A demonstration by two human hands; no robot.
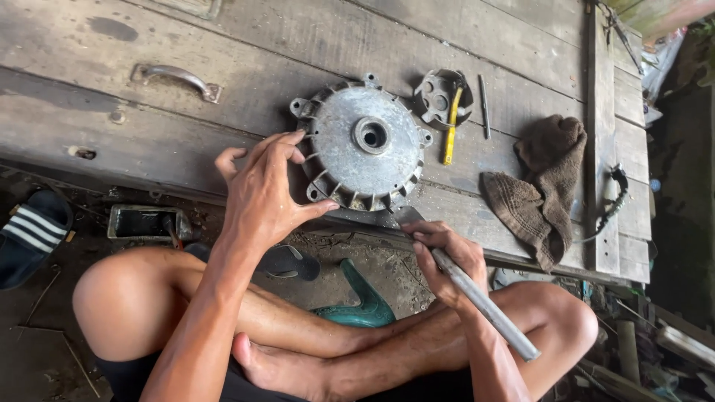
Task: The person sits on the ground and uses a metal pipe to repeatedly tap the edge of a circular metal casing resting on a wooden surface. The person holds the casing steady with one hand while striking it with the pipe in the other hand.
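Observation:
A round grey metal hub casting [363,145] with fins around its rim and a centre hole lies on a weathered wooden platform [246,67]. My left hand [262,190] rests against its left rim, fingers spread over the edge. My right hand [445,257] grips a long grey metal tool [484,301] like a file or chisel. Its flat tip touches the casting's lower rim at the platform's edge. I sit cross-legged on the ground below the platform.
A smaller round metal part [439,95] with a yellow-handled tool [451,123] lies behind the casting, beside a thin rod [484,106]. A brown rag [547,186] lies to the right. A metal handle [177,78], a sandal [33,231], a small tray [143,222] and a green object [361,298] are nearby.

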